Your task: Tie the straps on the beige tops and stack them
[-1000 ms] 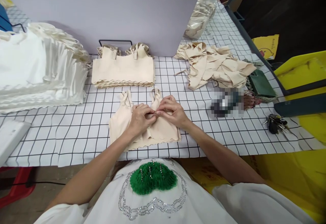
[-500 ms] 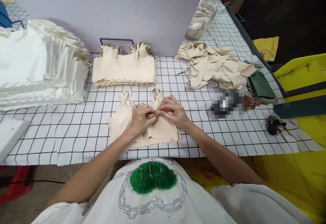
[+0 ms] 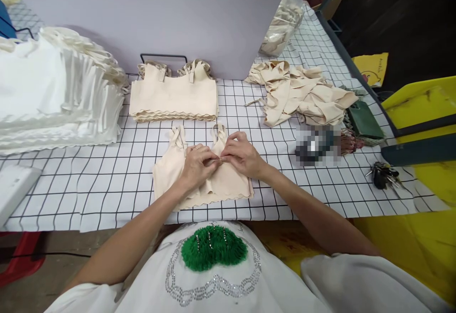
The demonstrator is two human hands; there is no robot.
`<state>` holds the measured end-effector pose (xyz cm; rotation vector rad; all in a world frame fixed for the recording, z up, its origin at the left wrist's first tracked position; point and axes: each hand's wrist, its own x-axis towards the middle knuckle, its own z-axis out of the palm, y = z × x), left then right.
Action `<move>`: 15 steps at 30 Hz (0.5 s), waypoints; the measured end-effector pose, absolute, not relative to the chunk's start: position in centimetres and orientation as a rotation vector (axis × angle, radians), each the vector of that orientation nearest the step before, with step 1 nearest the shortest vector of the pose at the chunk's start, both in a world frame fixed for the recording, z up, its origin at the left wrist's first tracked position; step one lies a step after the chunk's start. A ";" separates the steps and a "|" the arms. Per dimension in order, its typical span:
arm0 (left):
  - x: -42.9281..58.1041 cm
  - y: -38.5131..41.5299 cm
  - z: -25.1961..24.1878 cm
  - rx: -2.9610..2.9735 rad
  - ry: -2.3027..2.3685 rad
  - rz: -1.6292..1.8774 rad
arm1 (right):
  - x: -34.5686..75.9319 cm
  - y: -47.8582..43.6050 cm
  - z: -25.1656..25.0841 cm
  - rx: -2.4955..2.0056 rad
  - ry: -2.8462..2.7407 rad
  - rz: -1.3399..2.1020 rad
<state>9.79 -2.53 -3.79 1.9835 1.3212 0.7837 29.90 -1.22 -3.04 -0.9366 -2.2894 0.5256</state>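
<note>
A beige strappy bra top (image 3: 230, 180) lies on the checked cloth in front of me, its scalloped hem facing me. My left hand (image 3: 199, 163) rests over its middle, thumb and forefinger pinched together. From the right, my right hand (image 3: 242, 155) comes over the other cup with its fingers closed in a pinch too. Both sets of fingertips meet just below the right strap (image 3: 220, 132). Whatever sits between them is too small to make out; a thin, pale, thread-like bit shows there.
Behind the top lies a neat stack of beige tops (image 3: 174, 95). A tall pile of white garments (image 3: 60, 90) stands at left. Loose beige garments (image 3: 302, 92), a green case (image 3: 365, 118) and keys (image 3: 384, 174) lie at right. A white box-like object (image 3: 17, 189) is at the left edge.
My right hand has shifted slightly, its fingers curled a little more at the pinch. My left hand and the bra top stay in place.
</note>
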 end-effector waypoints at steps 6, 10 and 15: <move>9.7 -2.3 -3.6 1.915 1.292 0.744 | 30.8 0.7 -0.2 -0.869 -2.669 0.677; 9.4 -1.9 -3.1 1.838 1.225 0.725 | 30.8 2.1 1.9 -0.925 -2.714 0.941; 9.1 -1.3 -2.7 1.816 1.172 0.641 | 30.7 3.5 2.1 -0.961 -2.798 0.525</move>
